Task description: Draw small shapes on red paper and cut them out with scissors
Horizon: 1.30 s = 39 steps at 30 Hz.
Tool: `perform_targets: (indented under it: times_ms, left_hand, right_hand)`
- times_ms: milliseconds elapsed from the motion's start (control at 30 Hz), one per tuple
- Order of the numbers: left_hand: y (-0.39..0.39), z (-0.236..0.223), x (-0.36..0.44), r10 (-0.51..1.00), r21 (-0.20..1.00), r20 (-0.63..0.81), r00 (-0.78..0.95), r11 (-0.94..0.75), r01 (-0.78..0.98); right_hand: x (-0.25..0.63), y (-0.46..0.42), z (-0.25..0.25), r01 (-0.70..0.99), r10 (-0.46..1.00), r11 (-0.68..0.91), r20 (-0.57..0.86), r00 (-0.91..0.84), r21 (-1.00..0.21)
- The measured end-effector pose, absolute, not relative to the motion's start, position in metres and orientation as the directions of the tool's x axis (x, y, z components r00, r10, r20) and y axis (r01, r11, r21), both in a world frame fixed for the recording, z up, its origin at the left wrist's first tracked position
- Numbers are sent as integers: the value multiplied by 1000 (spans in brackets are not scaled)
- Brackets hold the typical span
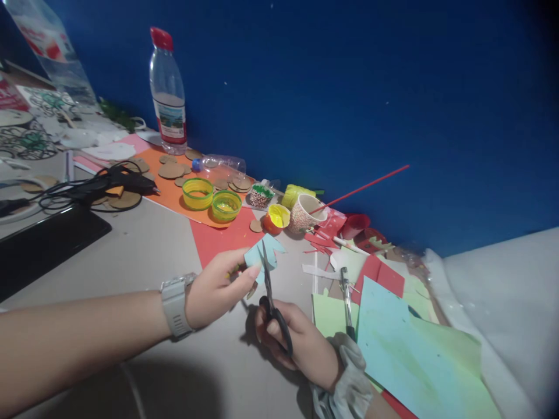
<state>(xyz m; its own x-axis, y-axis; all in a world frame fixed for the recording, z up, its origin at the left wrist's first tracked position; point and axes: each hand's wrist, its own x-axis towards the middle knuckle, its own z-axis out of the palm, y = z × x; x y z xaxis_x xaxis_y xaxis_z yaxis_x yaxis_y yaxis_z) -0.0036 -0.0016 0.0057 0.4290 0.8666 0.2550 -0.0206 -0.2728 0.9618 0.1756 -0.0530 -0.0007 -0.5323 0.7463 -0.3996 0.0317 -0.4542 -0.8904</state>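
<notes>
My left hand (222,286), with a grey watch (175,305) on its wrist, pinches a small light-blue paper piece (271,247) between thumb and fingers. The piece has a jagged, pointed outline. My right hand (299,340), a pale scrunchie (345,375) at its wrist, is closed round the black handles of a pair of scissors (268,282). The blades point up and lie across the blue paper, near my left thumb. They look close together; whether paper is between them I cannot tell. Beyond both hands lies red paper (227,235).
Yellow-green cups (198,194), a patterned paper cup (303,215) with a red stick, and cardboard discs (171,170) line the back. A water bottle (168,96) stands behind them. Right are blue paper (402,343) and a pen (347,299); left, a glue gun (126,180) and a phone (48,247).
</notes>
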Motion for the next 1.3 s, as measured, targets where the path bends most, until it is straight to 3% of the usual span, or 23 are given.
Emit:
perform_targets:
  times_ms: [1300]
  left_hand:
    - [-2, 5, -3, 864, 961, 263, 429, -276, -33]
  right_hand:
    - [174, -54, 0, 0, 753, -454, -384, -535, -891]
